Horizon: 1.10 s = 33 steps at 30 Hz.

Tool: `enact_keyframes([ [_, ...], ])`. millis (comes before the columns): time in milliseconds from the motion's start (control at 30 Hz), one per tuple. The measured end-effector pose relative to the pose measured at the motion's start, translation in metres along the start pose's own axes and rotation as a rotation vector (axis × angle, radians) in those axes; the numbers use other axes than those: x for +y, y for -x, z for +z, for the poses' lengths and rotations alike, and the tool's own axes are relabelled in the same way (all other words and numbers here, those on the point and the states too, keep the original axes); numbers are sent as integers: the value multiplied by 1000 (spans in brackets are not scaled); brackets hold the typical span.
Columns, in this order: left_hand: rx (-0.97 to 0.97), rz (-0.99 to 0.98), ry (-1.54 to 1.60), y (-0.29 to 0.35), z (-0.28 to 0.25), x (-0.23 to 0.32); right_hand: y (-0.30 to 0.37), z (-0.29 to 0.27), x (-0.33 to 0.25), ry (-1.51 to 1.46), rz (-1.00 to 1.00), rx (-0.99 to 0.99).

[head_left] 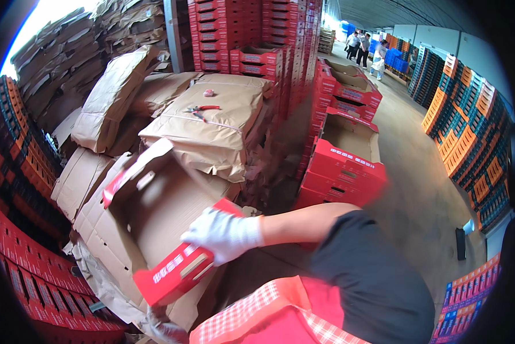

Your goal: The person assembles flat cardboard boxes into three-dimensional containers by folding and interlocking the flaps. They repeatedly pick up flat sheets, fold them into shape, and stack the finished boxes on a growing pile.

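My R hand (226,234) is clamped on red box (174,206), mostly fwd-left of it; my L hand (168,329) is lower-left, can't tell its grip; prob mid box-handling, next move likely needs steady hold.

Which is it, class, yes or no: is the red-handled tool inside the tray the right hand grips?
No, the red-handled tool lies on a brown-wrapped bundle, outside the red tray in the right hand.

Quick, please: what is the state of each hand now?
Left hand: blurred at the lower edge; open or closed cannot be told.
Right hand: closed on the near wall of the open red box.
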<state>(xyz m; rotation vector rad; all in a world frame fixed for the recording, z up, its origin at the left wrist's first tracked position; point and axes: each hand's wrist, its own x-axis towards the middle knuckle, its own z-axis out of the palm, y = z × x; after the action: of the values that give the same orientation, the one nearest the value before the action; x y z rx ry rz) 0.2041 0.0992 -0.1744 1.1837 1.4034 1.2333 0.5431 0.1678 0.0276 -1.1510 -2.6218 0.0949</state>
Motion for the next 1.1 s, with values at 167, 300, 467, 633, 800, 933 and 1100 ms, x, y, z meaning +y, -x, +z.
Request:
enact_keyframes([
  [167,-535,215,169,8,143,46,150,-120,-7,124,292,270],
  [300,-978,885,36,36,315,105,246,-170,8,376,589,265],
  [467,-1018,1478,-76,86,510,164,349,-197,65,358,936,187],
  [633,-994,1498,-232,104,601,174,420,-205,125,331,1079,100],
  [800,-1062,1450,-340,106,630,173,446,-204,163,198,1073,80],
  [933,-1033,1498,-587,118,613,184,437,-177,176,173,1129,-5],
  [1100,-1277,1520,-288,96,552,208,444,-155,184,320,966,197],
])
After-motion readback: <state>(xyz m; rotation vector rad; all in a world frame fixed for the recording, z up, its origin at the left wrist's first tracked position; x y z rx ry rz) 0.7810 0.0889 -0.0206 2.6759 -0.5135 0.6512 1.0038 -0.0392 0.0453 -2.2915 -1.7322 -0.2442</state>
